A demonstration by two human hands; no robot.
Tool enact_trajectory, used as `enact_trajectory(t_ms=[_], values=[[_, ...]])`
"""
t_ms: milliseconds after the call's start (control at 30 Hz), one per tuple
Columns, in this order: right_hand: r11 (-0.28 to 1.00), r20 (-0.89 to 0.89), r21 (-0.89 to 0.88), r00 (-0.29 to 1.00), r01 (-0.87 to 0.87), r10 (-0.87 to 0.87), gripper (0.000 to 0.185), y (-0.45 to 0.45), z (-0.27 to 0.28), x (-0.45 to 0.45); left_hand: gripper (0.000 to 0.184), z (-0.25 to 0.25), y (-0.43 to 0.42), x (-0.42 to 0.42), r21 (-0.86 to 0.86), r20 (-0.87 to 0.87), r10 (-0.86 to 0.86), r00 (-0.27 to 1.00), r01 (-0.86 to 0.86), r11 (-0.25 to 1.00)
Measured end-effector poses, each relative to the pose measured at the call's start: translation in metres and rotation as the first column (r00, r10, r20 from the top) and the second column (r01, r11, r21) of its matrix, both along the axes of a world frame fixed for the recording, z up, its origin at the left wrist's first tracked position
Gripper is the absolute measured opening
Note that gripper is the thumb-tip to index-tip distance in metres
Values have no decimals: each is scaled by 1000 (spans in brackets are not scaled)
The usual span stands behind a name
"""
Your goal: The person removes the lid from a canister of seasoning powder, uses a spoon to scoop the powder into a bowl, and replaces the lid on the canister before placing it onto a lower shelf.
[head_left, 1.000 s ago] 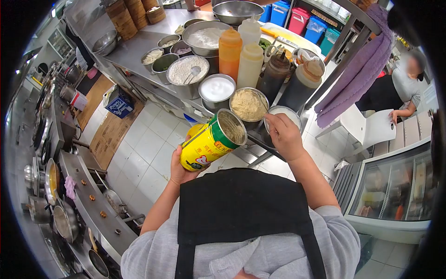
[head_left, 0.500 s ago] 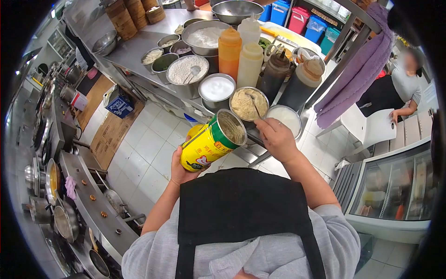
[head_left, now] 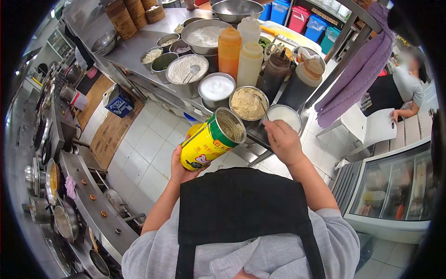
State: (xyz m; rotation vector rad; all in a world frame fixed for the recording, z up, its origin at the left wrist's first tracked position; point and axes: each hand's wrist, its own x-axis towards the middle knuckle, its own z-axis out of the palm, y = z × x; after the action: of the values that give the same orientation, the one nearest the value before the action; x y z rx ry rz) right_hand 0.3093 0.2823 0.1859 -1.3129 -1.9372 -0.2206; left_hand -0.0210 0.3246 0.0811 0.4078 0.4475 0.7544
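Note:
My left hand [head_left: 182, 166] is wrapped round a yellow can [head_left: 204, 148] with a green rim, tilted so its open mouth faces up and right. Through that mouth the inner metal wall shows; how much is inside I cannot tell. My right hand [head_left: 283, 143] pinches the thin handle of a spoon [head_left: 264, 109], whose bowl end is hidden at the right side of the beige powder [head_left: 247, 103] in a metal container. Beside my right fingers stands a metal container of white powder [head_left: 284, 116]. A container of finer white contents [head_left: 217, 88] is left of the beige powder.
Squeeze bottles, an orange one [head_left: 229, 53] and dark ones [head_left: 273, 72], stand behind the containers. A flour container with a scoop [head_left: 187, 69] is farther left. A purple towel [head_left: 355, 69] hangs at right; a person [head_left: 399, 88] is beyond it. A glass-door fridge [head_left: 395, 186] stands lower right.
My right hand has shifted right and slightly down, and the spoon has moved to the right edge of the beige powder. The can stays nearly in place.

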Motion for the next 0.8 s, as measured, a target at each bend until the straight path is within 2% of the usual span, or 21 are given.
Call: enact_trajectory(t_ms=[167, 400, 500, 533, 600, 667, 733, 800], values=[[1000, 65, -9, 998, -22, 23, 34, -3, -6, -7, 65, 0, 0, 1, -11, -13, -1, 1000, 1, 1000], [1000, 45, 21, 999, -7, 6, 36, -3, -6, 3, 70, -8, 1, -2, -30, -35, 6, 999, -7, 1000], [994, 71, 89, 996, -55, 49, 38, -7, 3, 10, 73, 5, -3, 7, -2, 50, 8, 999, -8, 1000], [995, 46, 83, 997, -61, 58, 39, -8, 9, 10, 73, 1, -4, 7, -7, 53, 33, 998, -33, 999], [996, 8, 55, 997, -76, 75, 42, -5, 11, 5, 75, 2, -8, 7, -120, -88, 117, 989, -128, 985], [997, 11, 47, 998, -55, 55, 43, -4, 8, 5, 76, 4, -7, 8, -47, -59, 65, 996, -68, 997], [996, -64, 11, 994, -84, 85, 38, -5, 9, 4, 77, 15, -6, 13, 21, -46, 31, 998, -31, 999], [994, -75, 59, 992, -97, 101, 38, -4, 12, 2, 70, 26, -11, 20, -26, -74, 112, 991, -115, 993]])
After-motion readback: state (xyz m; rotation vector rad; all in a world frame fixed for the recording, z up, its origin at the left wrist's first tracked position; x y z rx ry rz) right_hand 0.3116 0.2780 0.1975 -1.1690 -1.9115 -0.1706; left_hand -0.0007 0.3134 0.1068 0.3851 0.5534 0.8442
